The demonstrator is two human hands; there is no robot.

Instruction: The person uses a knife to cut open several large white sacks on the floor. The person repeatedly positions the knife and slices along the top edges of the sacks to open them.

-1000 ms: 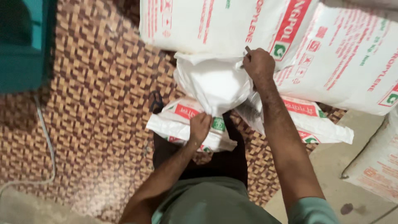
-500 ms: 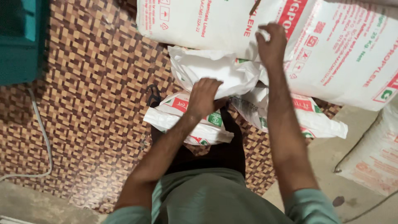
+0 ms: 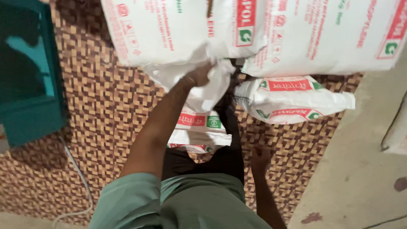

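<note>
left hand [image 3: 198, 77] clenched on white sack [image 3: 199, 87] | right hand [image 3: 259, 157] released, below

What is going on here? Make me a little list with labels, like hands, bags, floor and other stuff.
left hand: grips a crumpled white sack, arm stretched forward
right hand: hangs low over the floor, holding nothing, fingers loose
big sacks: full, white with red and green print, lying along the top
folded sacks: small white bundles on the floor, one right of the held sack, one below it
floor: brown and tan woven pattern
other stuff: teal box at left, a white cable beside it
</note>
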